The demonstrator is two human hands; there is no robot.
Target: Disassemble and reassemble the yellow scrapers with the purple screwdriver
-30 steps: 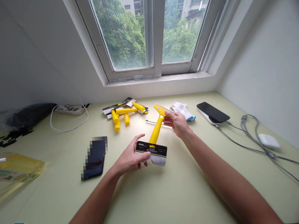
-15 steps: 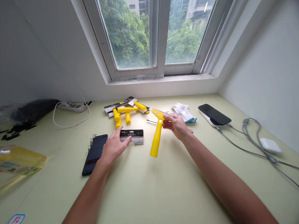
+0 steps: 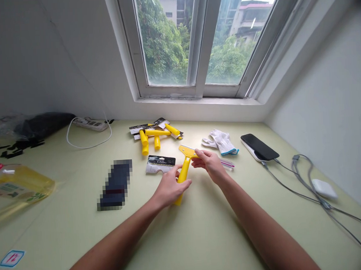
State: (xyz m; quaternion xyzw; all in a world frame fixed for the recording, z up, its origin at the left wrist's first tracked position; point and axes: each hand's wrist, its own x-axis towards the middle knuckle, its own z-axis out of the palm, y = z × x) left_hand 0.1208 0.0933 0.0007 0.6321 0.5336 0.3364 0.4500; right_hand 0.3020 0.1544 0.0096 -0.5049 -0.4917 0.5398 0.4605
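A yellow scraper (image 3: 184,171) with a wide flat head is held above the table, its head tilted away from me and its handle pointing back towards me. My left hand (image 3: 170,186) is closed around the handle, thumb on the near side. At the right corner of the head, my right hand (image 3: 210,163) pinches the scraper between thumb and fingers. Just beyond my left hand lies a black and white packaging card (image 3: 160,164). Behind it is a pile of other yellow-handled scrapers (image 3: 157,132) with black and white cards.
White gloves (image 3: 222,141) with blue trim lie behind my right hand, near a pink-edged strip (image 3: 227,163). A phone (image 3: 259,146) with cables sits right, by a white case (image 3: 324,188). Left are a pixelated dark phone (image 3: 115,184), a bottle of yellow liquid (image 3: 26,187) and a power strip (image 3: 90,124).
My left hand has left the packaging card, moved right and closed on the scraper's handle. The scraper has come nearer and turned slightly, still in my right hand. The view has shifted a little.
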